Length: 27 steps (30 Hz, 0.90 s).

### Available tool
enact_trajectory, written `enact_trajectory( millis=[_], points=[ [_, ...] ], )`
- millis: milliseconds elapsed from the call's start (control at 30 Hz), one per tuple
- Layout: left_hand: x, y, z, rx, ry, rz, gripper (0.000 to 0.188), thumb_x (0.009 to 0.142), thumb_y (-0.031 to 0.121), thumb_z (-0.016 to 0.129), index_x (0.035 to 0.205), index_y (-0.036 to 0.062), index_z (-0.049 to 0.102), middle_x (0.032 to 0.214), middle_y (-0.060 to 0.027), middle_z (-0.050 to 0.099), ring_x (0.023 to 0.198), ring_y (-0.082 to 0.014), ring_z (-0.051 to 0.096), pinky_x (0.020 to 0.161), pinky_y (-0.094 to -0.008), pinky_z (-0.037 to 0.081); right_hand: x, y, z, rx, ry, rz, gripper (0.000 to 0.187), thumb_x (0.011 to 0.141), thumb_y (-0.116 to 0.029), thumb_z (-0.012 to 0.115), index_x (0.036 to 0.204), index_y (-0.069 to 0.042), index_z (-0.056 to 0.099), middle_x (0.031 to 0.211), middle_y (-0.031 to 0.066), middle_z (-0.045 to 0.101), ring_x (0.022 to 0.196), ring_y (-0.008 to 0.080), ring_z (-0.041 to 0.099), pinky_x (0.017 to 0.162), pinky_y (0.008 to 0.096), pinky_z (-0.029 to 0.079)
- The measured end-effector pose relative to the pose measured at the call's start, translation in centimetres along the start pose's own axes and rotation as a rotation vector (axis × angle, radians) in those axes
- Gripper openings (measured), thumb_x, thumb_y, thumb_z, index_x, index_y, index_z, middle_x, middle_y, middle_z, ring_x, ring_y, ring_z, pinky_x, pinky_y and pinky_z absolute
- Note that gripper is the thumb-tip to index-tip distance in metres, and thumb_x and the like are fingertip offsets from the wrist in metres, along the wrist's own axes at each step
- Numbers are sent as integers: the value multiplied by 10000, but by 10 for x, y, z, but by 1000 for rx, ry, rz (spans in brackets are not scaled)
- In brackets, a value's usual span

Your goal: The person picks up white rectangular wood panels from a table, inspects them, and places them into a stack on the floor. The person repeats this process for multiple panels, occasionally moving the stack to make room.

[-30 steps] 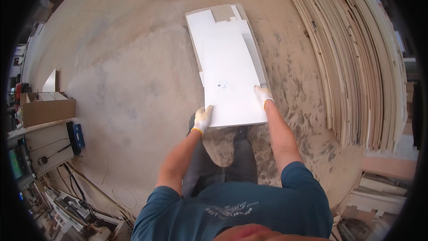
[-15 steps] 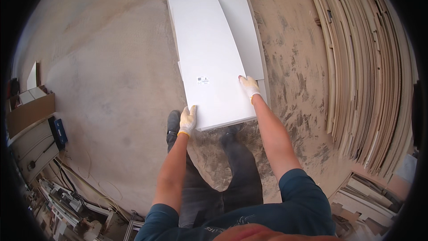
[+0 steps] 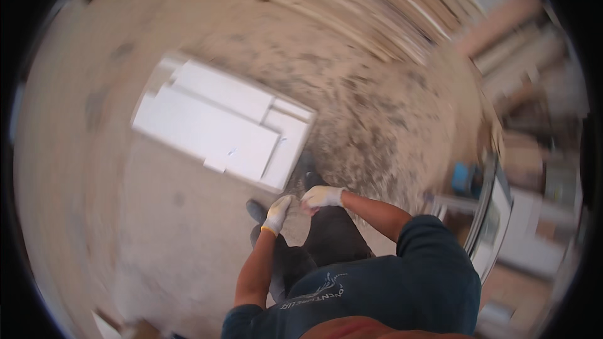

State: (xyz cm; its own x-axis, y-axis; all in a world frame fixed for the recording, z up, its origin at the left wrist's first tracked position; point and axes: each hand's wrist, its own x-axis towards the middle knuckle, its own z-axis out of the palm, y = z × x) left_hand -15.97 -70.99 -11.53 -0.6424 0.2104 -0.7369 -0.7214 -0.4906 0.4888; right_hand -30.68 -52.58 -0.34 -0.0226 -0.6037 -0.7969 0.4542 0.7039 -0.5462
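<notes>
My left hand (image 3: 276, 215) and my right hand (image 3: 322, 197), both in white knit gloves, are close together in front of my thighs. The fingers of each look curled in, and no thing shows in either. Bare fingertips seem to show at the end of the right glove. Beyond them, apart from both hands, white boards (image 3: 204, 130) lie stacked on a larger base sheet (image 3: 286, 150) on the floor. The near end of the stack is close to my feet. Motion blur softens the finer detail.
Long boards (image 3: 402, 6) lie in a row across the far side. At the right are a blurred blue object (image 3: 466, 179), a framed panel (image 3: 493, 220) and stacked wooden pieces (image 3: 521, 44). Dark marks cover the floor (image 3: 358, 113) beside the stack.
Both hands have let go of the long white board and drawn in toward my body. My view has swung to the right, and the stack now appears at the left with its boards lying flat.
</notes>
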Motion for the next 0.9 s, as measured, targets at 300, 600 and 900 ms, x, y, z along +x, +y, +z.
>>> enact_trajectory(
  millis=[300,600,900],
  points=[
    [-117,-32,193,-312,-884,-699,430,1087,448,472,1233,92,665,1213,-101,714,1135,-306,661,972,-539,521,-163,166,164,921,529,-444,346,1038,-233,532,1124,39,727,1062,201,768,898,286,759,802,395,612],
    [-155,-142,343,1031,-341,-398,427,1018,329,620,1280,-7,616,1204,-181,709,1030,-352,711,861,-477,593,-296,608,350,444,1365,381,477,904,-440,586,1153,-81,776,1217,193,734,1146,402,682,986,502,519],
    [-112,-322,572,1535,-708,-311,307,969,268,644,1135,11,678,949,-124,736,792,-254,744,629,-356,565,-490,716,571,1482,1709,405,419,935,-260,528,1220,-23,723,1191,210,737,1005,348,743,933,457,555]
  ],
)
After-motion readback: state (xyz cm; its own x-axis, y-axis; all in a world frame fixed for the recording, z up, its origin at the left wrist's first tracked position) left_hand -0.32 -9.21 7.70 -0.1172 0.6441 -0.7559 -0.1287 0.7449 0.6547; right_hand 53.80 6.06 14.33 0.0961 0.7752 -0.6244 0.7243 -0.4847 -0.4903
